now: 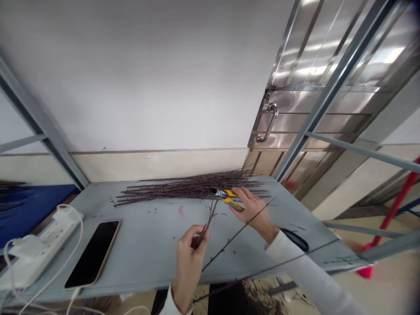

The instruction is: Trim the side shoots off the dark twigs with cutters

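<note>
My left hand [189,258] pinches the lower end of a thin dark twig [210,216] and holds it up over the grey table [144,245]. My right hand [254,210] grips yellow-handled cutters [226,197], whose jaws meet the top of that twig. A bundle of long dark twigs [187,189] lies along the table's far edge, just behind the cutters. Another long thin twig [236,236] slants below my right wrist.
A black phone [93,253] lies at the left on a white cable, beside a white power strip [42,245]. Small twig bits dot the table. A steel door with a handle [269,120] stands behind at the right. Metal frame bars cross both sides.
</note>
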Demonstrator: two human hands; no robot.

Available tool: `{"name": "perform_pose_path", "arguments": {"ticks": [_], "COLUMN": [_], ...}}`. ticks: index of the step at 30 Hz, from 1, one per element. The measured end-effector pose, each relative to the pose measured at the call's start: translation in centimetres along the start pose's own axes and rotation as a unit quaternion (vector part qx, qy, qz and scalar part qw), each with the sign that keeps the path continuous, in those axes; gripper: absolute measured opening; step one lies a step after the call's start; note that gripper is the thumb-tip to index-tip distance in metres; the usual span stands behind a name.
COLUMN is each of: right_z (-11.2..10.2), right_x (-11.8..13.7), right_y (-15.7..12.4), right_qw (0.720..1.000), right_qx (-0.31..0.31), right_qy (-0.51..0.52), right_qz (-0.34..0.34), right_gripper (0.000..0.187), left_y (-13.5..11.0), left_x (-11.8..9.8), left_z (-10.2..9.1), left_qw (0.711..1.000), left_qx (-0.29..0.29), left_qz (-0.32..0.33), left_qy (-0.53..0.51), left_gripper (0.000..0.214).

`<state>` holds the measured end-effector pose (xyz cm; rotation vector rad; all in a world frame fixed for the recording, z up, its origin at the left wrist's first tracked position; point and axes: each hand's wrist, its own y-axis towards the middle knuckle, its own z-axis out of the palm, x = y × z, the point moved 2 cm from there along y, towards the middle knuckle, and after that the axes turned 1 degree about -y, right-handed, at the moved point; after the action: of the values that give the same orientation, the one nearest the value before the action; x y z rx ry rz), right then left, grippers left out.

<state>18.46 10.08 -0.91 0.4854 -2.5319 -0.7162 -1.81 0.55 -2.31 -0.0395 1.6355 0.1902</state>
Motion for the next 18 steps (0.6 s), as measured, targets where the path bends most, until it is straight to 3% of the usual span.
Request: {"name": "perform_pose_path", "arguments": {"ticks": [4,9,14,18], "right_z": [3.1,5.4,6.3,6.0], "right_x": [-0.8,0.5,2.9,4.7], "right_y": [-0.4,-1.1,-3.0,-4.3], "right_qw": [0.993,0.976,0.928,0.832], "right_qx": [-0.072,-0.084,0.008,0.146], "right_qy": [0.010,0.110,0.309,0.496], "right_qz": [0.093,0.167,0.208,0.202], "right_gripper": [0.022,0.021,0.014,0.014], "left_y": [-0.1,0.1,1.2,2.5], "left_x": [0.4,0.8,0.8,0.7], "left_z": [1.2,0.9,-0.8,-1.9], "left_qw": [0.997,0.998,0.999,0.997], "left_qx": [0.022,0.009,-0.052,-0.073], "left_qz": [-0.054,-0.045,-0.010,0.020], "left_qy": [-0.049,-0.048,-0.001,0.030], "left_gripper": [0.035,0.035,0.028,0.028]}}
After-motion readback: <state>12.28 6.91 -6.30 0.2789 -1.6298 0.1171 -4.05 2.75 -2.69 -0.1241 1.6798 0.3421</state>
